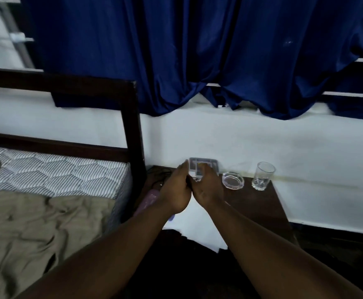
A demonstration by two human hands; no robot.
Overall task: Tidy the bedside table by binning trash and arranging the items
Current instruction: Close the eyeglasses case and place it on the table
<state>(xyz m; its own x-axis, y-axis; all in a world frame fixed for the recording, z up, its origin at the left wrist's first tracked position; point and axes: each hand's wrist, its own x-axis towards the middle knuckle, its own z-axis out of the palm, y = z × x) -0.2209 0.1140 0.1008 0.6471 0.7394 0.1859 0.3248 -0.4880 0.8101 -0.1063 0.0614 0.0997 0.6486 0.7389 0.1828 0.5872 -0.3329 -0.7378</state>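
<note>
Now both hands are at the back of the dark worktop (260, 203), where a small flat box (206, 164) stands leaning on the white wall (241, 143). The left hand (176, 192) has straight fingers up against the box's left side. The right hand (207, 190) lies over the front of the box, but it is too blurry to tell if it grips or only touches. The box looks light and stiff, so I think it is easy to lift by its two side edges. Just beside it on the right sits a glass dish (233, 180), and next to that a drinking glass (262, 178). Both look hard, smooth and easy to break, so hold the drinking glass round its middle. I count one box, one glass dish, one drinking glass and one white paper (197, 225) near the front edge.
</note>
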